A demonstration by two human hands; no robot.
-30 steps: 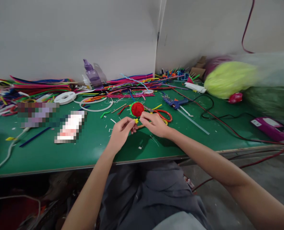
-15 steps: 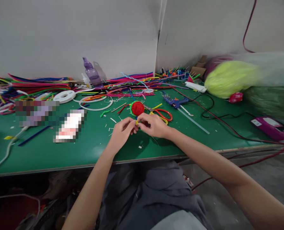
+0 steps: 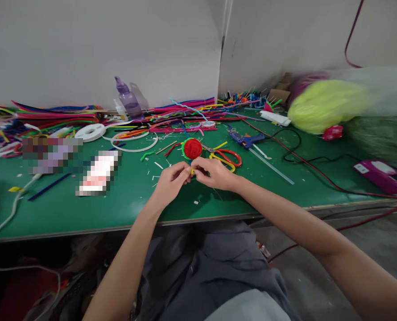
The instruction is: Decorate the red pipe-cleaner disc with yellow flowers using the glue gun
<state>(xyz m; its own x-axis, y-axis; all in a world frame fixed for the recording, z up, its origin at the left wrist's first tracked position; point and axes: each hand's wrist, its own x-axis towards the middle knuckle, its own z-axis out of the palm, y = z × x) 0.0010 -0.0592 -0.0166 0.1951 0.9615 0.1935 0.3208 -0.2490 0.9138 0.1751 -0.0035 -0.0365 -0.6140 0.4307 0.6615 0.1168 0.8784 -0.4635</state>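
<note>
My left hand (image 3: 174, 179) and my right hand (image 3: 213, 173) meet above the green table, fingertips pinched together on a small piece of yellow pipe cleaner (image 3: 192, 171). Most of that piece is hidden by the fingers. Just beyond the fingertips is a round red coil of pipe cleaner (image 3: 192, 148) with a green edge on its left side. Whether the coil is joined to the yellow piece I cannot tell. Scissors with red and yellow handles (image 3: 230, 157) lie right beside my right hand, their blades pointing away to the left.
A blue hot glue gun (image 3: 244, 138) with a clear glue stick lies to the right, its black cord trailing off. Bundles of pipe cleaners (image 3: 54, 116), a purple bottle (image 3: 129, 100) and a white tape roll (image 3: 90, 132) line the back. Plastic-wrapped bundles (image 3: 327, 107) stand at the right.
The view has shifted slightly. Both hands stay at almost the same spot, still pinching the yellow piece, with only small finger movement.
</note>
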